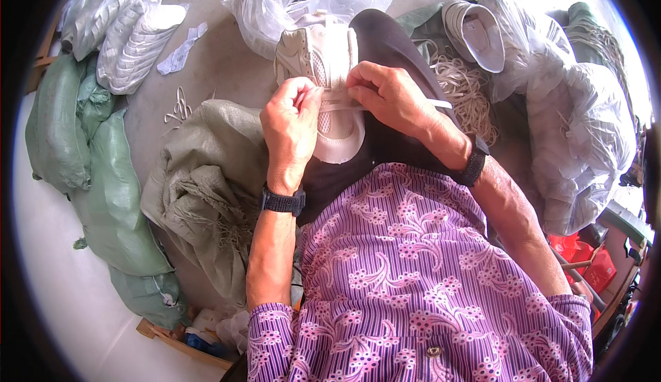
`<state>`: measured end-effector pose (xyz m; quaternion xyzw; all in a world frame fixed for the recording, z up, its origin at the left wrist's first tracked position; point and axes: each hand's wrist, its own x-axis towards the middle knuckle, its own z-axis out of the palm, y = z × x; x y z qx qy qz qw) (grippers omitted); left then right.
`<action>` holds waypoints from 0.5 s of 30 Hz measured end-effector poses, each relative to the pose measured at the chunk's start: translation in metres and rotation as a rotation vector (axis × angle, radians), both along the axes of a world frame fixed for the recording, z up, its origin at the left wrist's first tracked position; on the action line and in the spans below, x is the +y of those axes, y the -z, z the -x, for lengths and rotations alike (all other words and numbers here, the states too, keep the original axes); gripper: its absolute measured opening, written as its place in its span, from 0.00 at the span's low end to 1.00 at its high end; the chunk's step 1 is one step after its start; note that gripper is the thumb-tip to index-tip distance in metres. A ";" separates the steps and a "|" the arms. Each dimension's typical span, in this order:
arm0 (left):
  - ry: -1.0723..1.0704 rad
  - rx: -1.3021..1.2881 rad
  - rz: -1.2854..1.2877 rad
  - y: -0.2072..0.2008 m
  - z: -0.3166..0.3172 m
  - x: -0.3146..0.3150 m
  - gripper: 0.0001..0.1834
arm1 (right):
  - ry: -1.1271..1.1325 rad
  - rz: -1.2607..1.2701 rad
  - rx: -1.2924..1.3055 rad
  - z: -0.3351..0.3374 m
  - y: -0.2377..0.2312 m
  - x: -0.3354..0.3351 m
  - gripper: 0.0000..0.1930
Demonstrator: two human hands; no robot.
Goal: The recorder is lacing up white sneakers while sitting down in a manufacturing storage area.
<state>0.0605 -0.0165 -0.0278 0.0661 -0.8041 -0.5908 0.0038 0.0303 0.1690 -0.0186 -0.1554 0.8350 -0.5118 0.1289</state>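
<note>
A cream-white sneaker (339, 149) rests on my dark-trousered lap, its rounded toe pointing toward me. Across its front runs a flat white shoelace (441, 104), one end sticking out past my right wrist side. My left hand (292, 124) is closed in a pinch at the shoe's left edge, thumb and forefinger on the lace. On the other side my right hand (392, 99) is also closed, its bent fingers gripping the lace close to the tongue. The exact hold of the fingertips is partly hidden.
A clear plastic bag (258, 17) with shoes lies beyond my knees. To the right are a bundle of loose laces (463, 89), a pale shoe (475, 37) and plastic-wrapped stacks (578, 141). Green sacks (117, 196) and a khaki woven sack (206, 175) lie at left.
</note>
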 end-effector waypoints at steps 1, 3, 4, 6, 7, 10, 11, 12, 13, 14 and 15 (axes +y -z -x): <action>0.003 0.038 0.049 0.001 0.001 0.001 0.05 | 0.008 -0.015 0.009 0.000 0.000 -0.001 0.07; 0.002 0.080 0.097 0.000 0.003 0.006 0.05 | 0.022 -0.015 0.039 0.001 0.001 -0.003 0.06; 0.042 0.102 0.160 -0.003 0.005 0.010 0.05 | 0.039 -0.014 0.068 0.002 0.003 -0.004 0.06; 0.080 0.077 0.267 -0.008 0.008 0.015 0.06 | 0.038 -0.030 0.127 0.003 0.008 -0.006 0.06; 0.074 0.080 0.266 -0.007 0.008 0.014 0.06 | 0.041 -0.046 0.182 0.004 0.009 -0.007 0.06; 0.083 0.158 0.337 0.000 0.007 0.010 0.06 | 0.011 -0.206 0.253 0.005 0.004 -0.010 0.06; 0.072 0.159 0.306 0.001 0.006 0.008 0.06 | 0.009 -0.211 0.257 0.007 0.003 -0.010 0.06; 0.062 0.159 0.279 0.001 0.005 0.008 0.06 | -0.031 -0.239 0.261 0.010 0.003 -0.011 0.06; 0.059 0.163 0.278 0.000 0.004 0.008 0.06 | -0.072 -0.265 0.264 0.012 0.003 -0.011 0.07; 0.061 0.183 0.322 -0.002 0.003 0.008 0.06 | -0.073 -0.266 0.268 0.016 0.003 -0.010 0.07; 0.064 0.202 0.366 -0.003 0.002 0.008 0.06 | -0.132 -0.296 0.313 0.019 0.004 -0.009 0.06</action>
